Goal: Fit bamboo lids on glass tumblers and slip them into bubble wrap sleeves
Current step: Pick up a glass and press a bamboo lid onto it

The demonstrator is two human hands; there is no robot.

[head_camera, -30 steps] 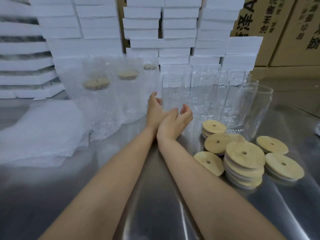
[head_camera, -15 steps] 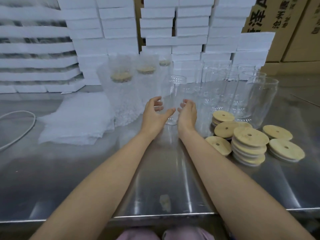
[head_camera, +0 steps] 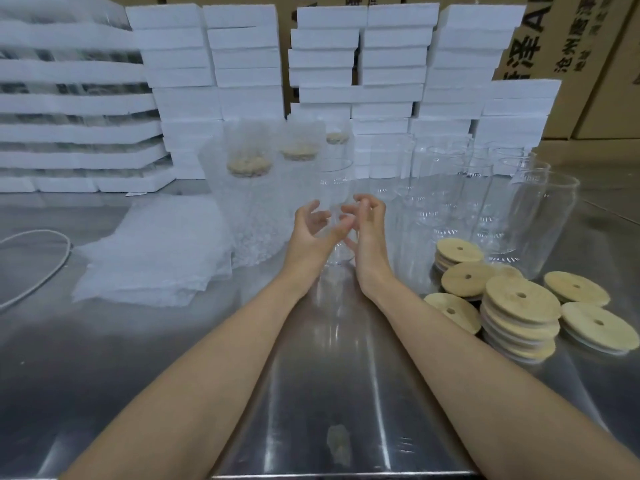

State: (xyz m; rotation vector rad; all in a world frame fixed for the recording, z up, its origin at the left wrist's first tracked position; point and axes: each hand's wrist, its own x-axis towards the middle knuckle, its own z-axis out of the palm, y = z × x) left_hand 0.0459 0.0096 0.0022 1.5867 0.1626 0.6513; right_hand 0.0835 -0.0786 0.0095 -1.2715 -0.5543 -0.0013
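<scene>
- A person's left hand (head_camera: 310, 233) is curling round a clear glass tumbler (head_camera: 335, 181) that is standing upright at the middle of the steel desk (head_camera: 329, 375). The thumb is lying across the tumbler's near face, so the hand is gripping it.
- The right hand (head_camera: 370, 233) is standing edge-on just right of the same tumbler, with its fingers curling toward the glass wall. Because the glass is clear, it cannot be told whether this hand is holding the tumbler.
- Brown cartons (head_camera: 588, 64) are rising at the far right, showing black print: a large "A", a large "泽" and a smaller "沧州". The rest of the print is running out of view.
- White foam boxes (head_camera: 242, 64) are standing in stacks along the desk's far side.
- Bamboo lids (head_camera: 521, 299), each with a small hole, are piling up at the near right. Bare tumblers (head_camera: 446, 202) are crowding just beyond them.
- Three wrapped tumblers (head_camera: 249, 202), with lids showing through the wrap, are standing just left of the gripped one. Flat bubble wrap sleeves (head_camera: 149, 258) are lying beside them, farther left.
- A white cable (head_camera: 38, 268) is looping in at the left edge.
- Bare steel is stretching between the forearms down to the desk's near edge.
</scene>
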